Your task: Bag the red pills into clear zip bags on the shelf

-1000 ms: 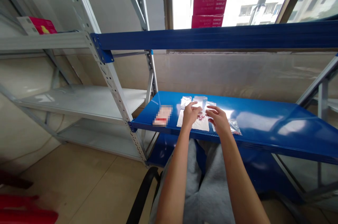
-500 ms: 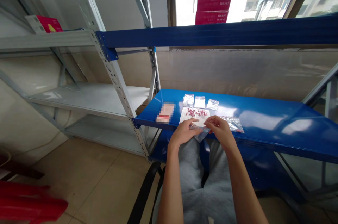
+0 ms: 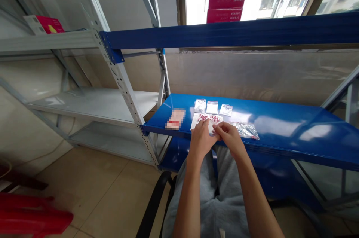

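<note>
Red beads (image 3: 202, 117) loose on a white sheet (image 3: 193, 123)

The beads lie scattered just beyond the left hand (image 3: 202, 135), whose fingers reach forward over the sheet; whether it pinches anything cannot be told. The right hand (image 3: 228, 135), close against it, has thumb and forefinger drawn together, though what sits between them is too small to tell. The beads look round, light and hard, likely prone to roll, so each is best taken from above between thumb and fingertip. The sheet looks thin and matte. Beyond the hands lie three flat plastic bags (image 3: 212, 107); right of the right hand, a glossy, crumpled, probably slippery clear bag (image 3: 246, 130) rests on the smooth blue shelf (image 3: 276, 118)
</note>
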`<action>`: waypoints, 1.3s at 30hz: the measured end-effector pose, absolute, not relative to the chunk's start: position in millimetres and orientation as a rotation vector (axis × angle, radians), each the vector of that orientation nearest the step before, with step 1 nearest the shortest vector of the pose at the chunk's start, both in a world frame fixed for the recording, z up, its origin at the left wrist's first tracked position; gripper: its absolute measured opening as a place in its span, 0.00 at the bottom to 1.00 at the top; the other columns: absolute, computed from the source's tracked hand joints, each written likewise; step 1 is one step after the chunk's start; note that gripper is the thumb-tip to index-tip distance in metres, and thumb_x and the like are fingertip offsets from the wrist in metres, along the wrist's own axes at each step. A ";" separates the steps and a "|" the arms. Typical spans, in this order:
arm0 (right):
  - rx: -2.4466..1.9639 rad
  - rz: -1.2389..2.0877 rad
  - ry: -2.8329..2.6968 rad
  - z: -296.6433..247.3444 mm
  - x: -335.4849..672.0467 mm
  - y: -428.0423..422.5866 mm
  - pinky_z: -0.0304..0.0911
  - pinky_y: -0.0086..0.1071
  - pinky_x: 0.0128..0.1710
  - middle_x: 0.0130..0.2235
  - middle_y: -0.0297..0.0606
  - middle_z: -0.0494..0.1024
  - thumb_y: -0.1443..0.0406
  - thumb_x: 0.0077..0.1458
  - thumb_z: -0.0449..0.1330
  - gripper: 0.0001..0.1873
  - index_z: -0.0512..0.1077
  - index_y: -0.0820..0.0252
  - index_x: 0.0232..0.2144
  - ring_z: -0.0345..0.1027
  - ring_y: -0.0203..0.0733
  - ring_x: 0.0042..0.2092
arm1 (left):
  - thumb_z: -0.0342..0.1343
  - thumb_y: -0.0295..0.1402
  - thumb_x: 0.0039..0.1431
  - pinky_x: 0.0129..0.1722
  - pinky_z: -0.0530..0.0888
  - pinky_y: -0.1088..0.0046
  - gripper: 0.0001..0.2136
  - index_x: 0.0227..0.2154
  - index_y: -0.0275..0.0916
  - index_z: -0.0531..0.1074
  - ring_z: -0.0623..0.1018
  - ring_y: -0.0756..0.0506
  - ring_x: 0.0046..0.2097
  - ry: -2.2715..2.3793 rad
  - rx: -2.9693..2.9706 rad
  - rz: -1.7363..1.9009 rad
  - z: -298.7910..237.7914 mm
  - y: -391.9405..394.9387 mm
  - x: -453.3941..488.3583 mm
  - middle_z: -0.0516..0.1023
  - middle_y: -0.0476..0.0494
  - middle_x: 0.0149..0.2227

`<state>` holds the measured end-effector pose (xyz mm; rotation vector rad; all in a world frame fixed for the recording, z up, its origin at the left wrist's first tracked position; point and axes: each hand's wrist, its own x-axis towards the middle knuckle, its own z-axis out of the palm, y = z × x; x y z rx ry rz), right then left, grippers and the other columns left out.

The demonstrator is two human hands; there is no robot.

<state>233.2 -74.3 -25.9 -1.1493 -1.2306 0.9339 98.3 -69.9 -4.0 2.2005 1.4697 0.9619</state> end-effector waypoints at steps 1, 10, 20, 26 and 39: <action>-1.150 0.940 -1.259 -24.1 232.7 -74.5 0.59 0.32 0.24 0.21 0.33 0.72 0.42 0.49 0.67 0.25 0.71 0.56 0.23 0.62 0.37 0.24 | 0.63 0.36 0.58 0.57 0.71 0.61 0.25 0.58 0.39 0.70 0.75 0.36 0.58 1.451 2.172 0.997 -6.0 -69.3 95.6 0.76 0.35 0.55; -1.153 0.999 -1.383 -20.0 227.4 -71.9 0.61 0.31 0.25 0.23 0.34 0.71 0.43 0.52 0.65 0.25 0.74 0.58 0.23 0.61 0.37 0.26 | 0.67 0.37 0.55 0.49 0.75 0.67 0.25 0.56 0.39 0.73 0.78 0.41 0.48 1.287 2.035 1.150 -24.4 -61.3 76.9 0.77 0.40 0.48; -1.375 0.786 -1.361 -35.3 266.1 -55.2 0.65 0.31 0.28 0.35 0.41 0.81 0.50 0.57 0.60 0.18 0.74 0.58 0.39 0.78 0.46 0.35 | 0.67 0.41 0.56 0.50 0.75 0.62 0.23 0.53 0.38 0.73 0.78 0.40 0.47 1.403 2.034 1.186 -33.2 -54.7 62.5 0.75 0.40 0.46; -1.796 0.257 -1.612 -44.2 296.4 -9.0 0.64 0.33 0.36 0.34 0.43 0.83 0.67 0.56 0.61 0.06 0.79 0.60 0.33 0.76 0.46 0.36 | 0.67 0.41 0.56 0.53 0.75 0.61 0.23 0.52 0.37 0.73 0.78 0.40 0.50 1.485 2.014 1.143 -41.5 -47.7 51.5 0.74 0.40 0.47; -1.872 0.032 -1.973 -63.2 282.5 16.6 0.62 0.32 0.41 0.43 0.47 0.82 0.67 0.62 0.60 0.10 0.80 0.61 0.43 0.74 0.50 0.47 | 0.66 0.41 0.56 0.53 0.75 0.60 0.22 0.51 0.37 0.74 0.78 0.39 0.50 1.503 2.074 1.116 -39.3 -47.9 55.0 0.75 0.40 0.45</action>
